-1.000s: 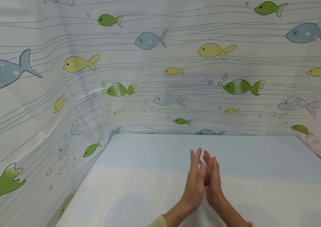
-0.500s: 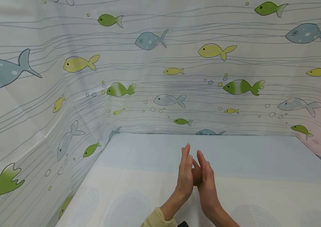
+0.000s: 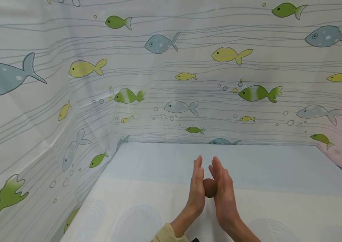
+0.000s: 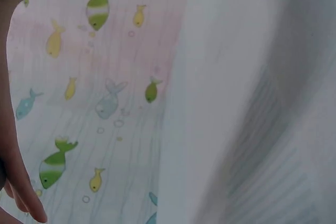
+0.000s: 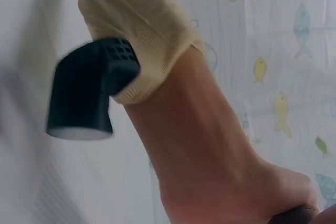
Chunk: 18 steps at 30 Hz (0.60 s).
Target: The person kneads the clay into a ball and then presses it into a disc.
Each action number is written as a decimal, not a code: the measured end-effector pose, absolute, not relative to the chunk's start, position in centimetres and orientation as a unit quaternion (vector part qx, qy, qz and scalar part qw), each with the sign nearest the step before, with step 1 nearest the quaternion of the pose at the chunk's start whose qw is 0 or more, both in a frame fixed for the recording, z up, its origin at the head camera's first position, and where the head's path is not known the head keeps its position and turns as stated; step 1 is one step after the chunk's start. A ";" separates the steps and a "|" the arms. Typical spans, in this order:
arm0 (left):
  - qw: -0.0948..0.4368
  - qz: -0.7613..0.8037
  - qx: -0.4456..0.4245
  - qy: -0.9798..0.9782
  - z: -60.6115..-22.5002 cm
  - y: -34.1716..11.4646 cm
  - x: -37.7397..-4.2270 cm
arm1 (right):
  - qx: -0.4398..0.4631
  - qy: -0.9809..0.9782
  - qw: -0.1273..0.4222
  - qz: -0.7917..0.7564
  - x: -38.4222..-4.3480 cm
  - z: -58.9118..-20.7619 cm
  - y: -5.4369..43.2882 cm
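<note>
A smooth brown ball (image 3: 210, 187) sits between my two palms above the table in the head view. My left hand (image 3: 196, 191) presses it from the left and my right hand (image 3: 225, 193) from the right, both with fingers straight and pointing up and away. A gap shows between the fingertips. Only the ball's dark edge (image 5: 294, 215) is visible at the bottom of the right wrist view, against the heel of the left hand. In the left wrist view, the right hand's fingers (image 4: 26, 198) reach in at the left border.
A pale cloth with blue-grey patterns covers the table (image 3: 146, 164). Fish-printed curtains (image 3: 171, 90) enclose the back and sides. A black wrist camera (image 5: 86, 93) sits by the left arm's cream sleeve (image 5: 139, 30).
Both hands shifted left, then slid against each other, the right moving slightly right lately. The palms have parted a little, and the ball, mostly hidden a second ago, now shows fully.
</note>
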<state>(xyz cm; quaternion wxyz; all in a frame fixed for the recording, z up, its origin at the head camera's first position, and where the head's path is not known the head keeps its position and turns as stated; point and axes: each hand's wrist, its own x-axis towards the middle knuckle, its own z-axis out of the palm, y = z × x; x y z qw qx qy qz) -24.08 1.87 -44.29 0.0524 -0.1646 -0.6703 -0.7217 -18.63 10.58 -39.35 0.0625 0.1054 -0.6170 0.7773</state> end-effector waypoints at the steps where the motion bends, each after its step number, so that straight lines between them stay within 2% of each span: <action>1: 0.049 -0.720 -0.166 -0.672 -44.3 1.9 -23.9 | 0.101 -0.614 0.064 0.780 -18.8 -39.3 10.6; 6: 0.049 -0.703 -0.189 -0.684 -44.7 2.5 -22.8 | 0.069 -0.601 0.059 0.794 -19.7 -39.4 10.9; 13: 0.060 -0.679 -0.234 -0.693 -44.2 3.0 -20.9 | 0.011 -0.585 0.025 0.810 -21.6 -40.8 11.7; 18: 0.080 -0.665 -0.252 -0.699 -43.5 3.0 -20.5 | 0.009 -0.586 0.020 0.810 -22.3 -41.8 12.1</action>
